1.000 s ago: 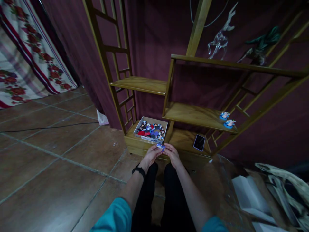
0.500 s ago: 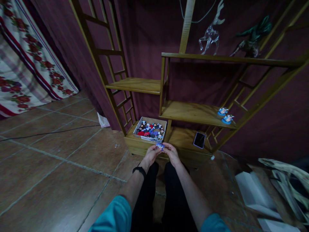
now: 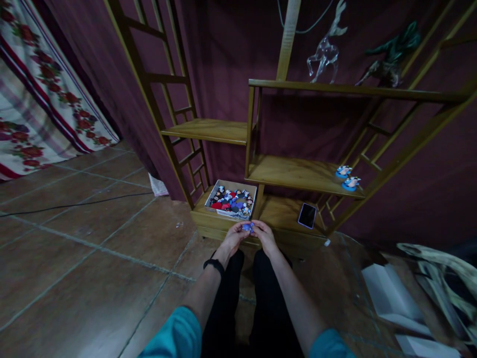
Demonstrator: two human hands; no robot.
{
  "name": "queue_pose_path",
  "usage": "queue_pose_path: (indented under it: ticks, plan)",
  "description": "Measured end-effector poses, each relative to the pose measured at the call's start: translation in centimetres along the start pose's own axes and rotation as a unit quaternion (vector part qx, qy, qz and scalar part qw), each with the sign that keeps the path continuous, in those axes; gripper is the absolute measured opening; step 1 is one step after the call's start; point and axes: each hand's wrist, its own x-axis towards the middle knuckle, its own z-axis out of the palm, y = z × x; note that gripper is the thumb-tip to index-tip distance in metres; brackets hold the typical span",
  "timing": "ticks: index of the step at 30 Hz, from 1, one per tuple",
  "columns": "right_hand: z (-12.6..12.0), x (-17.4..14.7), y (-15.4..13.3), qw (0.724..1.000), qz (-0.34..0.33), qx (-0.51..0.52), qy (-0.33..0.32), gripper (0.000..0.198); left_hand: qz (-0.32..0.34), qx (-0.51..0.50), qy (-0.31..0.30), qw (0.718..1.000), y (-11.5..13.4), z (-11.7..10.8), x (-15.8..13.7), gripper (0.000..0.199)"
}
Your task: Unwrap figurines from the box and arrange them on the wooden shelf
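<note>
A small purple figurine (image 3: 247, 227) is pinched between both hands, just in front of the low shelf's edge. My left hand (image 3: 234, 235) grips it from the left, and my right hand (image 3: 264, 233) from the right. Fine details of the figurine are too small to make out. Just beyond the hands, an open cardboard box (image 3: 214, 211) on the bottom shelf holds several small figurines (image 3: 233, 200) in red, black, white and purple. Two blue-based figurines, one behind (image 3: 343, 171) and one in front (image 3: 351, 184), stand on the middle shelf at right.
A phone (image 3: 307, 216) lies on the bottom shelf of the wooden rack (image 3: 208, 130). A clear deer statue (image 3: 325, 54) and a dark green statue (image 3: 391, 57) stand on the upper shelf. White boxes (image 3: 395, 296) sit on the floor at right; a black cable (image 3: 78, 205) crosses the left floor.
The purple figurine has turned slightly between the fingers, showing a more purple side. Both hands stay in nearly the same place, and the box has not moved.
</note>
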Motion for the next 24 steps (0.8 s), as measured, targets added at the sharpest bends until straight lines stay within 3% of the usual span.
queue_pose_path:
  ticks: [9, 16, 24]
  plan:
    - [-0.7, 0.5, 0.2, 1.0, 0.002, -0.009, -0.016, 0.036, -0.019, -0.021, -0.012, 1.0, 0.4, -0.1, -0.2, 0.045]
    - [-0.9, 0.2, -0.3, 0.999, -0.008, -0.027, -0.041, 0.035, -0.035, -0.054, 0.03, 0.997, 0.4, -0.2, -0.2, 0.036]
    - [-0.9, -0.7, -1.4, 0.995, -0.027, -0.073, -0.055, 0.031, -0.064, -0.032, -0.028, 0.997, 1.4, -0.1, -0.6, 0.031]
